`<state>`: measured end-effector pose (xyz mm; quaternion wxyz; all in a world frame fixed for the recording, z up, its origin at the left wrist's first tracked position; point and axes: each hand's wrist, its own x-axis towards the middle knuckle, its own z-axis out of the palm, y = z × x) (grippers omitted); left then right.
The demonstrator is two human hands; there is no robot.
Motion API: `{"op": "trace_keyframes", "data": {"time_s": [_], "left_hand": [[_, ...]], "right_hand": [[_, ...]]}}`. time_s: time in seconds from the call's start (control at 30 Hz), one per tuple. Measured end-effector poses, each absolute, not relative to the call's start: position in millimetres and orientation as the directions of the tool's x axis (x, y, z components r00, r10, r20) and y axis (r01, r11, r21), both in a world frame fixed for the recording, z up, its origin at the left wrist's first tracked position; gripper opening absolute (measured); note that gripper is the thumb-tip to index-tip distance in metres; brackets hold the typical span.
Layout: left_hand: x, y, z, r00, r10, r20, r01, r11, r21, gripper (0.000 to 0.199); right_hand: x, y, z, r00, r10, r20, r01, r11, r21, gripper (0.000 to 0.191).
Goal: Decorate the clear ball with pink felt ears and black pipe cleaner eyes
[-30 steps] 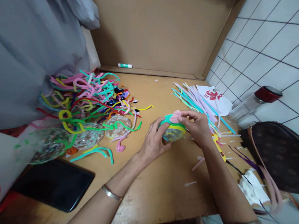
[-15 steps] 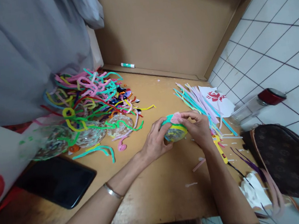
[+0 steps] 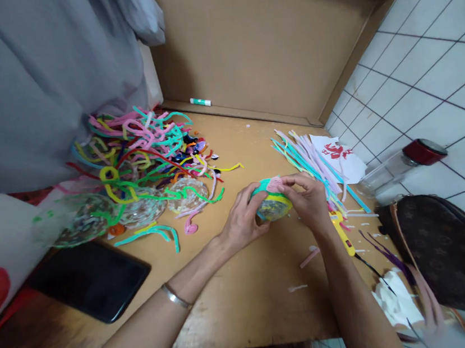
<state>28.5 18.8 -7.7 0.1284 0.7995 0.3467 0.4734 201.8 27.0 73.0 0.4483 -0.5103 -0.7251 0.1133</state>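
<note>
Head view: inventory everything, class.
Craft: one, multicoloured, held
Patch: one, pink, against craft
Heaped strips: many, multicoloured, left
Bundled strips: many, pastel, right
Slab: one, black, left
Tube: one, white-green, back
Cardboard: one, brown, back
Paper: one, white, right
Bottle: one, clear, right
Tool: one, yellow, right
Tissue: one, white, right
Bag: one, brown, right
Table: one, tan, centre
Cloth: one, grey, left
Tiles: many, white, right
Left hand: one, on craft
Right hand: one, on patch

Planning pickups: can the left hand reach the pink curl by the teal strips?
Probably yes: nothing visible blocks the left hand from the pink curl, though that hand holds the round piece.
</note>
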Motion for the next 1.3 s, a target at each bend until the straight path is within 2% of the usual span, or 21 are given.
{"op": "trace_keyframes", "data": {"time_s": [0.3, 0.6, 1.1, 1.3], "left_hand": [[28.9, 18.8, -6.4, 0.312, 0.674, 0.67, 0.436, -0.727, 0.529, 0.062], [29.8, 18.9, -8.9, 0.3, 0.673, 0.677, 0.442, -0.726, 0.526, 0.064], [32.7, 22.8, -0.6, 0.28, 0.756, 0.592, 0.371, -0.654, 0.659, 0.081], [37.2, 22.8, 3.2, 0.214, 0.808, 0.548, 0.348, -0.588, 0.731, 0.075]], "right_hand": [[201.0, 26.9, 76.2, -0.121, 0.851, 0.511, 0.631, 0.463, -0.623, 0.009], [203.2, 29.2, 77.2, -0.145, 0.853, 0.501, 0.688, 0.451, -0.568, 0.011], [199.3, 30.8, 77.2, -0.129, 0.864, 0.487, 0.707, 0.425, -0.565, 0.014], [195.4, 28.9, 74.9, -0.15, 0.847, 0.51, 0.719, 0.448, -0.531, 0.018]]}}
